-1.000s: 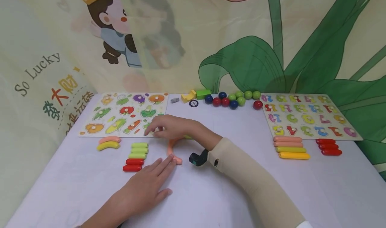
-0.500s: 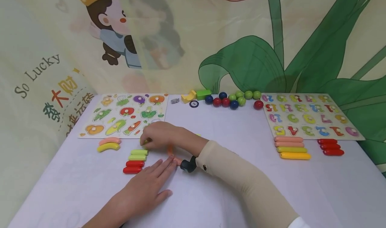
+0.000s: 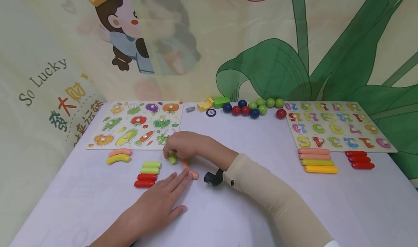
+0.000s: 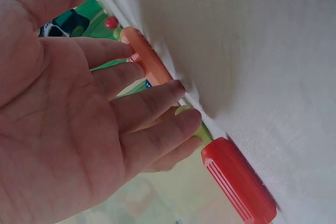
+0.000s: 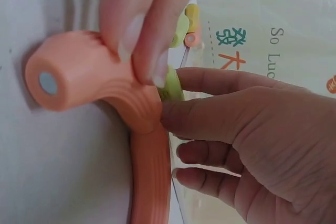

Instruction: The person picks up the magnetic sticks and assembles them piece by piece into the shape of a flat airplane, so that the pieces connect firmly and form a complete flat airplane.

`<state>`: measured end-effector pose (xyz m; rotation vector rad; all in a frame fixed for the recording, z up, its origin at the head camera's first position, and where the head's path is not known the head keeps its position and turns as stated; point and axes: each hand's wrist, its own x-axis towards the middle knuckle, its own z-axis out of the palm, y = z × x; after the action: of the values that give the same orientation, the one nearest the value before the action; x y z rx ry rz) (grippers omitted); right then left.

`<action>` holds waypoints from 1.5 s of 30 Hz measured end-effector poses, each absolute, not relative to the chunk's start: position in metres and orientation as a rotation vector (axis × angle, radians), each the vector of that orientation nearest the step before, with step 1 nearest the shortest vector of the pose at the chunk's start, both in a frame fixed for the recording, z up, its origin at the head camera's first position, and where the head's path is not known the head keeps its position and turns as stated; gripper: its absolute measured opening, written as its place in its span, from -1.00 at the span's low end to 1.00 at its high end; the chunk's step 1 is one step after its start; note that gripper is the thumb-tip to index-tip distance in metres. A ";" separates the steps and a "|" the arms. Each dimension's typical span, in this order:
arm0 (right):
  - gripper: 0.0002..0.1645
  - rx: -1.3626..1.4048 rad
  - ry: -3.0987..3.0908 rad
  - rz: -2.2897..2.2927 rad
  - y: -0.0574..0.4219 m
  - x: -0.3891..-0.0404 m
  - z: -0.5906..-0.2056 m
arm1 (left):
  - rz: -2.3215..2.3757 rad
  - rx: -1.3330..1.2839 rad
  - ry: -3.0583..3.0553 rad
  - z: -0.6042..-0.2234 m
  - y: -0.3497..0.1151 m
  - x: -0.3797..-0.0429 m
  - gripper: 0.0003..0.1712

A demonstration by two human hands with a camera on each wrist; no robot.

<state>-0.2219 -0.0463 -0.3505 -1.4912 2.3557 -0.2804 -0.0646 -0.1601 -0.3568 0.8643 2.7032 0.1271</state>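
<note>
My right hand (image 3: 187,145) pinches a light green magnetic rod (image 3: 172,158) between thumb and fingers, just above the table; in the right wrist view the same green rod (image 5: 173,86) is partly behind the thumb. Close by lies a curved line of salmon-orange magnetic pieces (image 3: 193,174), partly under my hands. A metal disc shows in the end of one orange piece (image 5: 79,72). My left hand (image 3: 160,201) lies with straight fingers, their tips touching the near orange piece. Left of it, light green rods (image 3: 151,167) and red rods (image 3: 146,180) lie in a column.
A pink and a yellow curved piece (image 3: 118,158) lie left, below a vegetable puzzle board (image 3: 94,132). At right, more rods (image 3: 318,162) and red rods (image 3: 360,160) lie before a number puzzle board (image 3: 326,125). Several coloured balls (image 3: 254,113) and blocks (image 3: 221,102) line the back.
My right hand reached left to the column and took one green rod from it, then came back right with the rod towards the orange pieces. The left hand stays in place.
</note>
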 end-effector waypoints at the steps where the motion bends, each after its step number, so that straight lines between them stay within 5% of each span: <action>1: -0.72 -1.502 2.374 -0.245 -0.047 -0.221 -0.350 | 0.130 0.860 2.703 -0.357 -0.160 -0.065 -0.08; 15: -0.95 -1.423 2.496 -0.514 -0.013 -0.223 -0.345 | 0.126 0.846 2.697 -0.359 -0.160 -0.065 -0.08; 25: -0.85 -1.120 2.218 -0.299 0.050 -0.195 -0.342 | 0.092 0.870 2.718 -0.356 -0.162 -0.063 -0.09; 45: -0.81 -1.181 2.280 -0.504 0.051 -0.183 -0.356 | 0.045 0.865 2.738 -0.356 -0.158 -0.064 -0.09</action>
<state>-0.1830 0.0506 -0.3561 -1.1807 2.2804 -0.5042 -0.0637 -0.1578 -0.3558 0.8649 2.7376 0.0454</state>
